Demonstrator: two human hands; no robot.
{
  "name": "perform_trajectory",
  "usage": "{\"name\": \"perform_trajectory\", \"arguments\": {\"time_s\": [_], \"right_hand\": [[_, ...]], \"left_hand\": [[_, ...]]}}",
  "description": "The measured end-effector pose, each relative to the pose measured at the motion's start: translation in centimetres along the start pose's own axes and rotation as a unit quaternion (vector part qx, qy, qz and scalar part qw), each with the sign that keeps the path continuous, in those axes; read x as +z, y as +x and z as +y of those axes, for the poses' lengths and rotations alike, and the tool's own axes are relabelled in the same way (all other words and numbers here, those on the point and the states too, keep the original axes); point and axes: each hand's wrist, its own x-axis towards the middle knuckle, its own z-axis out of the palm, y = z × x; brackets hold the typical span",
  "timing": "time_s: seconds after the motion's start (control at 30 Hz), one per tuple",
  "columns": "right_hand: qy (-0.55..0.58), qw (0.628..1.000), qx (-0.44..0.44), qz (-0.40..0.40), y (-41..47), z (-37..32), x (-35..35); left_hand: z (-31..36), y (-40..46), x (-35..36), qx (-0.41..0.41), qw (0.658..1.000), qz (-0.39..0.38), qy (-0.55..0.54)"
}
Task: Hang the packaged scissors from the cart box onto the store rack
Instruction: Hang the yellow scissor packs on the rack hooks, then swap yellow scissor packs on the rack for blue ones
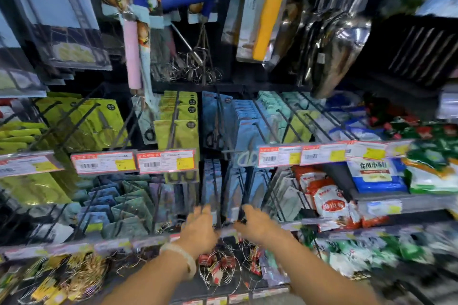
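Note:
Both my hands reach into the lower middle of the store rack (223,231), and the frame is motion-blurred. My right hand (256,224) grips the bottom of a packaged scissors (234,193), a blue card hanging among black hooks. My left hand (198,228), with a pale bracelet on its wrist, lies just to the left, its fingers stretched up against the neighbouring blue scissors packs (210,181). More blue scissors packs (244,126) hang on the row above. The cart box is out of view.
Yellow-green knife packs (99,121) hang upper left, teal packs (128,208) lower left, and red-and-white bags (329,200) to the right. Price tags (163,161) line the shelf rails. Wire utensils (223,267) hang below my hands, and long-handled tools hang overhead.

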Motion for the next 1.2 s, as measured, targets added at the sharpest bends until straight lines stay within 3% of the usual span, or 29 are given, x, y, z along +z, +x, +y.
{"name": "perform_trajectory", "arguments": {"time_s": [0.17,0.27,0.37,0.67,1.0,1.2], "right_hand": [[-0.105,0.992,0.016,0.070,-4.5,10.6,-2.1],[-0.128,0.982,0.041,0.133,-8.3,18.2,-4.2],[-0.115,0.969,0.101,0.195,-12.6,26.1,-6.0],[-0.033,0.924,0.312,0.220,-27.0,46.8,-9.1],[0.041,0.870,0.426,0.244,-33.5,64.7,-10.3],[0.091,0.858,0.456,0.217,-33.5,77.8,-14.2]], "left_hand": [[12.5,-1.9,2.8,0.144,0.979,0.001,0.145],[20.8,-3.2,5.6,0.213,0.961,-0.009,0.176],[29.2,-4.9,9.1,0.288,0.937,-0.017,0.197],[51.7,-12.0,20.6,0.458,0.851,-0.069,0.246],[69.2,-14.0,31.4,0.538,0.780,-0.126,0.294],[81.6,-10.5,38.2,0.542,0.779,-0.151,0.279]]}}
